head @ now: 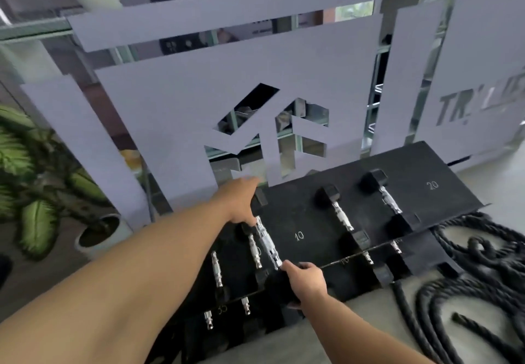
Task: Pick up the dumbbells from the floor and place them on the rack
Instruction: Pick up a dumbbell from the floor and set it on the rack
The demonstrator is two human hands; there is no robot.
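A black dumbbell rack [298,215] with white numbers 10 and 20 on its top shelf stands in front of me. A dumbbell [267,242] with a chrome handle and black heads lies at the left end of that shelf. My left hand [241,204] covers its far head. My right hand [308,279] grips its near head at the shelf's front edge. Two more dumbbells [341,217] [389,198] rest on the top shelf to the right. Several others [217,269] sit on the lower shelves, partly hidden.
A thick black battle rope [468,278] lies coiled on the floor to the right of the rack. A green plant [34,193] in a white pot [99,234] stands on the left. A glass wall [199,102] with frosted film is right behind the rack.
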